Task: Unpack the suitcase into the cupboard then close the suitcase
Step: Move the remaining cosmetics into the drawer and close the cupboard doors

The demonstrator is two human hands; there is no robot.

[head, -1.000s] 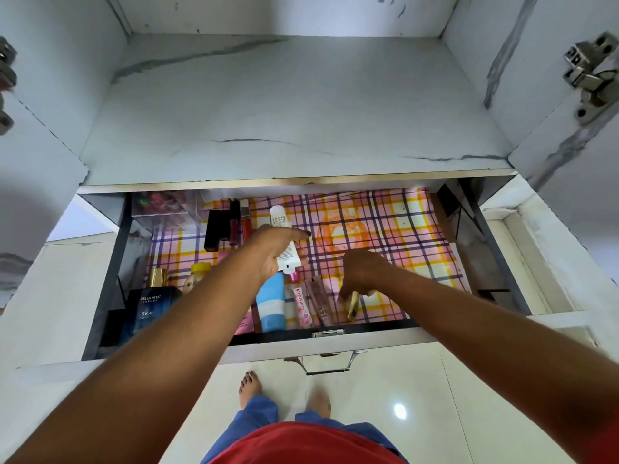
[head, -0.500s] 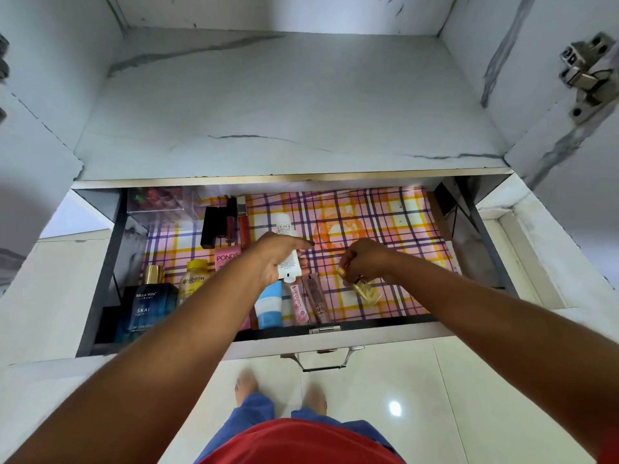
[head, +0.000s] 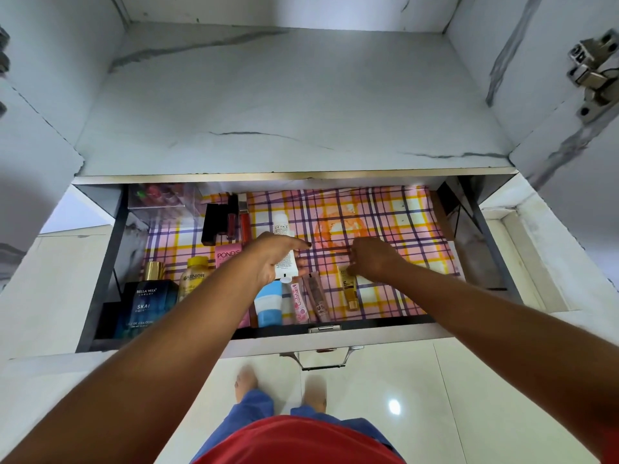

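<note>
Cupboard drawer point(head: 100, 272) lies open; left hand point(head: 271, 259) grips one white tube point(head: 284, 249), right hand point(head: 375, 259) pinches one gold tube point(head: 348, 289) just beside two pink tubes point(head: 306, 301).

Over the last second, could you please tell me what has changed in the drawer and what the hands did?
The right hand brought the small gold tube away from the drawer's front edge and has now laid it flat on the checked liner, right of the pink tubes, fingertips still at its top end. The left hand stayed gripping the white tube. The other cosmetics have not moved.
</note>
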